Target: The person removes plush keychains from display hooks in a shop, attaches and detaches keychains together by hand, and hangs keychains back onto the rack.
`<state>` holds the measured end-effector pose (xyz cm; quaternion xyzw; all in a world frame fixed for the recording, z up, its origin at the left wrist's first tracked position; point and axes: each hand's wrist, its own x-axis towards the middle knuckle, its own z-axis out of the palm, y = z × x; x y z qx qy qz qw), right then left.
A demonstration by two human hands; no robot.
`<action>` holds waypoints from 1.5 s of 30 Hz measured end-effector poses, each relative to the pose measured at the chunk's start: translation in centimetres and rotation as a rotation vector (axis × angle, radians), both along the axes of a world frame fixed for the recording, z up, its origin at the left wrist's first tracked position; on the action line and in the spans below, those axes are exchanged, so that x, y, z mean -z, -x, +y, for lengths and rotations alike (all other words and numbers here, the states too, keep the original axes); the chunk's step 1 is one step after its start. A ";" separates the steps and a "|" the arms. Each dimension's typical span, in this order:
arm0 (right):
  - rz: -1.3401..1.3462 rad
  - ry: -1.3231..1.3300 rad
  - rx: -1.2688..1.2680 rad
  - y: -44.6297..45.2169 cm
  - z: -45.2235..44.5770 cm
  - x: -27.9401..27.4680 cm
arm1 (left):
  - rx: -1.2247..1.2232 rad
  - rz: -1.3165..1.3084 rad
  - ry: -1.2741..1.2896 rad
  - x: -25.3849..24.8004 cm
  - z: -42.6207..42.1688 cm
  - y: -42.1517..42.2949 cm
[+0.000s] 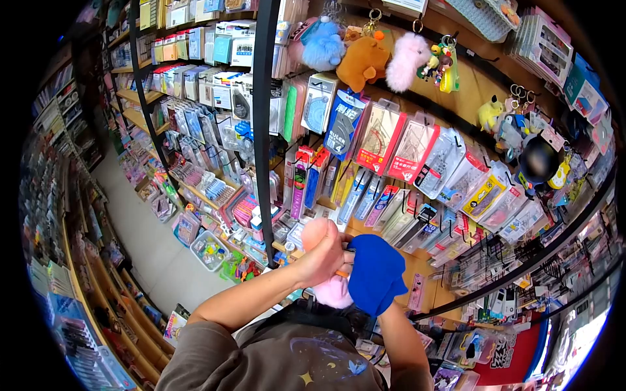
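Observation:
Near the chest, my left hand (pixel 324 255) is closed around a pink plush item (pixel 334 292), whose fluffy parts show above and below the fingers. Right beside it is a blue cloth (pixel 377 275), spread over the place where my right hand is. The cloth hides the fingers of my right hand; only the forearm shows below it. A small orange bit shows between the pink plush and the blue cloth.
Racks ahead hold hanging packs of rulers (pixel 345 124) and stationery. Plush keychains (pixel 362 62) hang above. A black upright post (pixel 263 130) stands ahead. A plastic bin (pixel 210 251) sits low left, beside the aisle floor (pixel 140 225). Wooden shelves (pixel 98 293) line the far left.

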<state>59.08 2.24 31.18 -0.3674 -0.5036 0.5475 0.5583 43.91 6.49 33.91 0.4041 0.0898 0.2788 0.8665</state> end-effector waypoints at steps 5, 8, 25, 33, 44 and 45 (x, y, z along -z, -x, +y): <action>-0.376 -0.158 -0.028 -1.7 0.4 -4.0 | 0.119 -0.075 0.129 -0.7 0.5 0.4; -0.762 -0.375 0.095 -1.0 0.1 -5.7 | 0.081 -0.099 0.227 -1.3 0.5 0.3; -0.884 -0.588 0.196 -1.4 -1.1 -7.3 | 0.166 -0.249 0.473 -1.1 -0.2 -0.7; -0.807 -0.541 0.236 -0.9 -1.2 -4.2 | 0.047 -0.184 0.350 -1.2 -0.8 -1.1; -0.892 -0.349 0.011 -2.1 0.4 -5.8 | 0.123 -0.257 0.435 -1.0 -1.1 -0.9; -0.925 -0.417 0.037 -1.7 -0.1 -6.2 | 0.131 -0.254 0.448 -0.8 -0.9 -0.7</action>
